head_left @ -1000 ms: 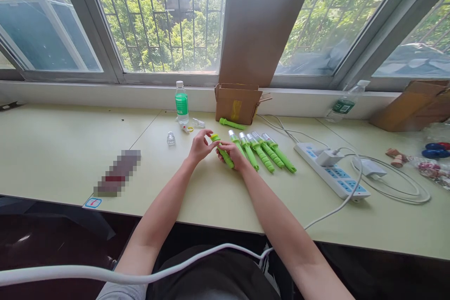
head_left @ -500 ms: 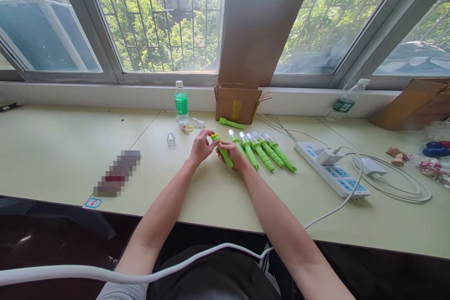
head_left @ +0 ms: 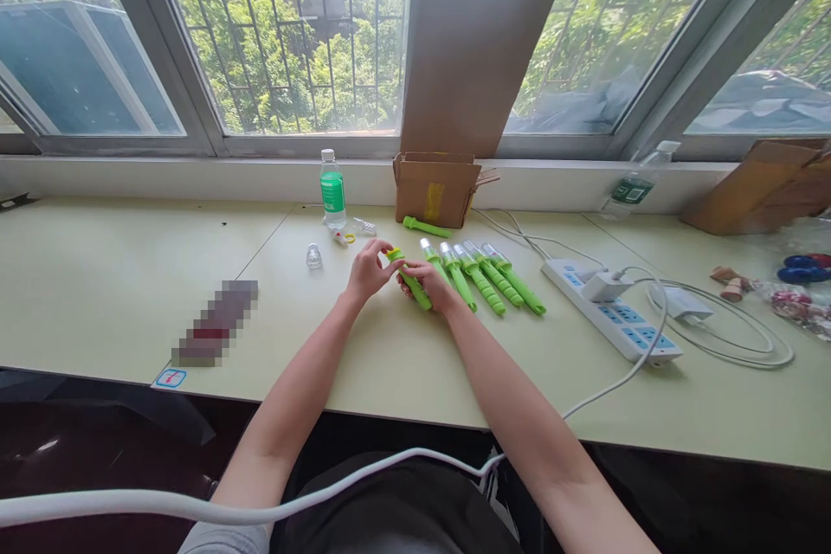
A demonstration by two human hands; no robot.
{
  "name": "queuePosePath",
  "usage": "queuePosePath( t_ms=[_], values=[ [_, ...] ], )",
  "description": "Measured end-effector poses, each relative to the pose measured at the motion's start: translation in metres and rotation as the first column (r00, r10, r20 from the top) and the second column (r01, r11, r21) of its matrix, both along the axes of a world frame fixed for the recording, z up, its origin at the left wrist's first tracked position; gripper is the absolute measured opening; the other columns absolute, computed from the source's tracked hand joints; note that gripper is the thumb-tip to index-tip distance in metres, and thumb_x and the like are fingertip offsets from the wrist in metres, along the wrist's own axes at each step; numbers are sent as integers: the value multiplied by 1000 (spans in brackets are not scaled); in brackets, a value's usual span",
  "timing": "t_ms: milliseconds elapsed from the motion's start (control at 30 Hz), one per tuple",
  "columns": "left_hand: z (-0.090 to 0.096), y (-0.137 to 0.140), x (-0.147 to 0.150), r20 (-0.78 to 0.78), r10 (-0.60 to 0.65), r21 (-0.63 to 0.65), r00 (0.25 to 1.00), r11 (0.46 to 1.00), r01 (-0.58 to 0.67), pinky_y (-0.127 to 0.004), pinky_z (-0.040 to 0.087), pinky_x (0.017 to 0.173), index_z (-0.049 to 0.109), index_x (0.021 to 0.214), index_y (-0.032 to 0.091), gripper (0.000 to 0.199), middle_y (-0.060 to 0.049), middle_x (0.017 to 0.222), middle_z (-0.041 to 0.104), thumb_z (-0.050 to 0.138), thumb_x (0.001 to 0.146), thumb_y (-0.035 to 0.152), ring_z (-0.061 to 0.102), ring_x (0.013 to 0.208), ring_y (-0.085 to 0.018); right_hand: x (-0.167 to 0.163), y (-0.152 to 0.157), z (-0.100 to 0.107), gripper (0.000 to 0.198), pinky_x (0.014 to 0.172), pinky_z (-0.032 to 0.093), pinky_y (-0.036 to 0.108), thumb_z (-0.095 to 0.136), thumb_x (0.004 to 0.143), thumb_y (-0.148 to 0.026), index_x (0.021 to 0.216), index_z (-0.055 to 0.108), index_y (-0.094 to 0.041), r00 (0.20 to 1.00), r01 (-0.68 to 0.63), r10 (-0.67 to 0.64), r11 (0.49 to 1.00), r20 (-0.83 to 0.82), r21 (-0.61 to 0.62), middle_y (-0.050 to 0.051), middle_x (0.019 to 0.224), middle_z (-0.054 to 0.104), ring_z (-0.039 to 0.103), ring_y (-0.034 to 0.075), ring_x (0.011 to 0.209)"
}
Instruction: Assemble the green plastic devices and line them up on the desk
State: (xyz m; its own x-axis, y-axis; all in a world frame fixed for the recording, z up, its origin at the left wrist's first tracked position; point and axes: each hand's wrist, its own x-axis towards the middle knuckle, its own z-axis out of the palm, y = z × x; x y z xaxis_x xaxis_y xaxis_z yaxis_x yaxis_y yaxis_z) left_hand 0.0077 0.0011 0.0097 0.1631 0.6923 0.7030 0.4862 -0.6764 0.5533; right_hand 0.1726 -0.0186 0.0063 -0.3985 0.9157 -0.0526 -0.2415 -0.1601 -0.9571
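Note:
My right hand (head_left: 434,286) grips a green ribbed stick (head_left: 414,288) low over the pale green table (head_left: 117,277). My left hand (head_left: 367,270) pinches the yellow-green cap (head_left: 393,254) at the stick's far end. Right beside them lies a row of several like green sticks with clear tips (head_left: 484,275). One more green stick (head_left: 426,228) lies by a small cardboard box (head_left: 436,188).
A green-labelled water bottle (head_left: 331,189), a small clear cap (head_left: 315,256) and small plastic bits (head_left: 354,232) sit beyond my left hand. A white power strip (head_left: 610,309) with charger and cables lies at the right. A second bottle (head_left: 638,182) lies on the sill. A white cable (head_left: 260,506) crosses my lap.
Both hands stay on the stick and cap; only the view has shifted slightly.

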Motion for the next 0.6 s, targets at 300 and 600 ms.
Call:
queuePosePath(
  t_ms=[300,600],
  values=[
    [0,4,1,13,7,-34,1000,999,-6,-25,42,55,57,94,20,33,1,81,57,70,72,40,44,49,-6,3,0,0,30,40,33,23,67,66,-28,94,63,-16,999,-27,26,999,-34,-33,2,65,58,48,10,46],
    [-2,3,0,26,31,-61,999,998,-30,-24,41,54,56,98,21,36,1,81,56,70,71,40,41,48,-5,-4,-3,1,28,45,42,25,67,71,-37,89,66,-16,994,44,-50,997,96,67,7,73,67,54,13,49]
  ],
)
